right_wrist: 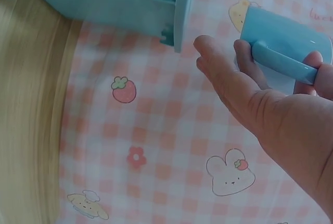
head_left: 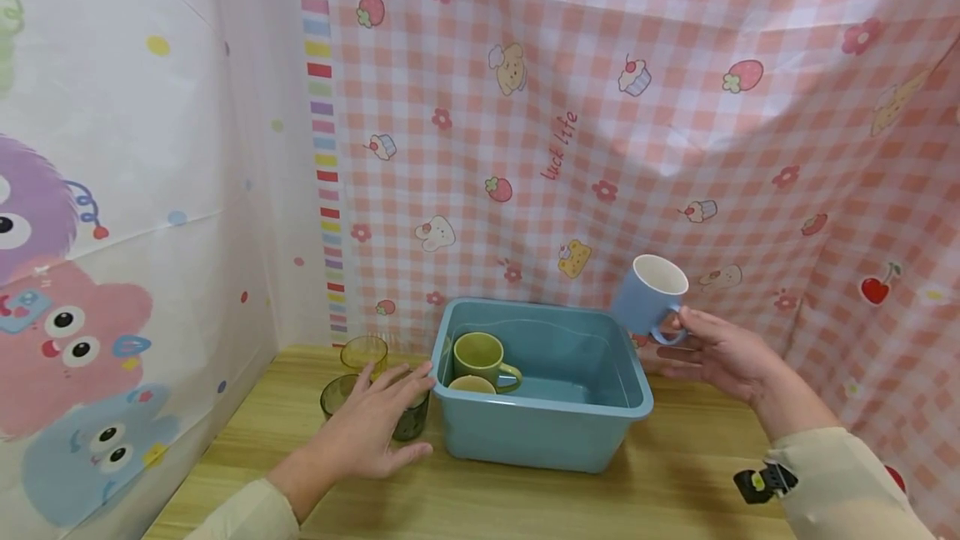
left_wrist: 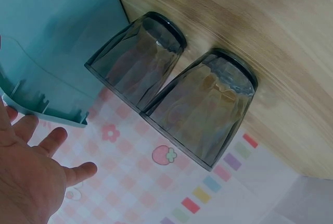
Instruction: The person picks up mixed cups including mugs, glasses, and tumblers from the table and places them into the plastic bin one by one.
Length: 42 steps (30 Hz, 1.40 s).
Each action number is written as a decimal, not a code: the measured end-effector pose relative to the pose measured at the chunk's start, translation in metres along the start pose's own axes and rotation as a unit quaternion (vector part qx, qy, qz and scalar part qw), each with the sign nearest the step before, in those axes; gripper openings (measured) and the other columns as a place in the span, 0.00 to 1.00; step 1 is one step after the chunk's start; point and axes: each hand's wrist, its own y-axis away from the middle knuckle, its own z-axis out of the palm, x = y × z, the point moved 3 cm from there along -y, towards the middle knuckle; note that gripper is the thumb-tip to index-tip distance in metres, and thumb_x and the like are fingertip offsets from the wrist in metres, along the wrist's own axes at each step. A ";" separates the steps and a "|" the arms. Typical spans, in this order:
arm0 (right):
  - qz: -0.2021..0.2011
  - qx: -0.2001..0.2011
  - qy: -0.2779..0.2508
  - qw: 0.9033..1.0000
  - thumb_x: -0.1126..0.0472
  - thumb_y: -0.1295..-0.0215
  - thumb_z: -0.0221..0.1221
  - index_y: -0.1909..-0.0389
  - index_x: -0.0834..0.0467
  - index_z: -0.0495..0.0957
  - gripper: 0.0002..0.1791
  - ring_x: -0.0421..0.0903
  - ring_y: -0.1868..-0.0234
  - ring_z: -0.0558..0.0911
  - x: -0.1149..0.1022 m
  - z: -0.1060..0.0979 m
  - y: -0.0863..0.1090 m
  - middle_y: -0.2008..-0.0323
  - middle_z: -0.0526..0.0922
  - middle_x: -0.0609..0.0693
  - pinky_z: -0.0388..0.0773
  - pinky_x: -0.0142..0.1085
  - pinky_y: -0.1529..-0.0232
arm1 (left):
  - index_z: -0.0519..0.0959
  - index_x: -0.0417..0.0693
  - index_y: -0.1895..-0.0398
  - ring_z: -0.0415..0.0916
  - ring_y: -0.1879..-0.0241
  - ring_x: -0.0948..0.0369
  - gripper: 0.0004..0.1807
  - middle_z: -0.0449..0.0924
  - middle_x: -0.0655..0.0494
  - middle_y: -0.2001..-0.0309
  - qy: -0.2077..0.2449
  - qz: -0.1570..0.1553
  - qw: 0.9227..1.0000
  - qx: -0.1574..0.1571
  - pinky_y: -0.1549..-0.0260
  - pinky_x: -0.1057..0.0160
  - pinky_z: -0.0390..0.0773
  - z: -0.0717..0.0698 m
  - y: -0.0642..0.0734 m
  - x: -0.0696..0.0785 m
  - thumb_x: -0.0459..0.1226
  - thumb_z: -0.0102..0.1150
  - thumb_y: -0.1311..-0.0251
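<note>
By its handle, my right hand point(head_left: 731, 361) holds a light blue mug point(head_left: 641, 302) in the air beside the tub's right rim. The right wrist view shows thumb and fingers pinching the mug handle point(right_wrist: 283, 63). My left hand point(head_left: 371, 432) is spread with extended fingers at the left rim of a blue-green plastic tub point(head_left: 536, 440); whether its fingertips touch the rim I cannot tell. Inside the tub, on the left, are an olive-green mug point(head_left: 474, 350) and a paler yellow cup point(head_left: 472, 384), partly hidden by the front wall.
Left of the tub stand two dark tinted glasses point(left_wrist: 138, 60), partly behind my left hand in the head view, and an amber glass point(head_left: 363, 350). Everything stands on a wooden table point(head_left: 517, 507). A pink checked curtain point(head_left: 465, 148) hangs behind, a white printed one point(head_left: 150, 148) at left.
</note>
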 end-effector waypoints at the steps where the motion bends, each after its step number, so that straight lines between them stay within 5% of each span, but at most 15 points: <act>1: -0.002 -0.006 0.004 1.000 0.47 0.11 0.40 0.59 0.44 0.83 0.23 0.39 0.43 0.88 0.000 0.001 -0.001 0.48 0.91 0.39 0.86 0.43 0.40 | 0.68 0.51 0.20 0.68 0.23 0.39 0.48 0.62 0.53 0.16 0.001 0.000 1.000 0.000 0.29 0.18 0.58 0.000 0.000 0.000 0.63 0.69 0.37; 10: -0.008 -0.030 -0.018 0.999 0.49 0.11 0.40 0.57 0.46 0.85 0.23 0.41 0.41 0.87 -0.003 0.014 -0.009 0.49 0.92 0.43 0.86 0.44 0.39 | 0.67 0.52 0.20 0.68 0.23 0.39 0.48 0.62 0.54 0.16 0.003 -0.003 1.000 -0.001 0.29 0.18 0.57 0.001 0.001 -0.001 0.64 0.68 0.36; 24: 0.006 -0.041 0.046 0.998 0.44 0.12 0.41 0.55 0.43 0.81 0.20 0.40 0.37 0.83 -0.001 0.034 -0.017 0.43 0.86 0.41 0.83 0.51 0.34 | 0.67 0.52 0.19 0.68 0.23 0.39 0.47 0.62 0.53 0.16 0.008 -0.005 1.000 -0.005 0.28 0.18 0.57 -0.001 0.001 0.002 0.62 0.69 0.36; 42: 0.062 -0.043 0.034 0.997 0.44 0.15 0.47 0.60 0.46 0.77 0.16 0.53 0.37 0.82 0.016 0.061 -0.037 0.47 0.85 0.45 0.81 0.60 0.35 | 0.67 0.53 0.19 0.69 0.23 0.40 0.48 0.62 0.53 0.16 0.001 0.001 1.000 0.003 0.29 0.18 0.58 0.001 0.000 -0.001 0.63 0.69 0.37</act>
